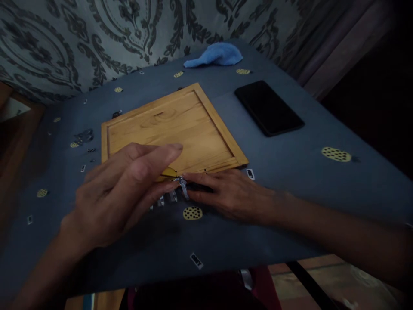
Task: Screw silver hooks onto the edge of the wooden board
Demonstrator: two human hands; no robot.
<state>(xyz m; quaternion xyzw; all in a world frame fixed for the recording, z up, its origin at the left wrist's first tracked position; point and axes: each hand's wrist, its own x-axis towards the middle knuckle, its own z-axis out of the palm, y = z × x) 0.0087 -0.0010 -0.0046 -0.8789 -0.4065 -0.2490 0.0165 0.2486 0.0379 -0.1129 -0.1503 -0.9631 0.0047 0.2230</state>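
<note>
Lying on blue table (290, 168), wooden panel (167, 129) was partly hidden by L hand (119, 189), fingers bent; could not tell if grasping. R hand (234, 193) touched metal pc. (184, 189) at panel's near edge; unclear if pinched. Some similar pcs. (161, 201) lay just left.

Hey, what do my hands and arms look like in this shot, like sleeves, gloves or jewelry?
Your left hand and right hand are both ungloved, and I see no ring, watch or bracelet. Both forearms are bare as far as they show, with no sleeve in view. It's too dim for finer markings.
</note>
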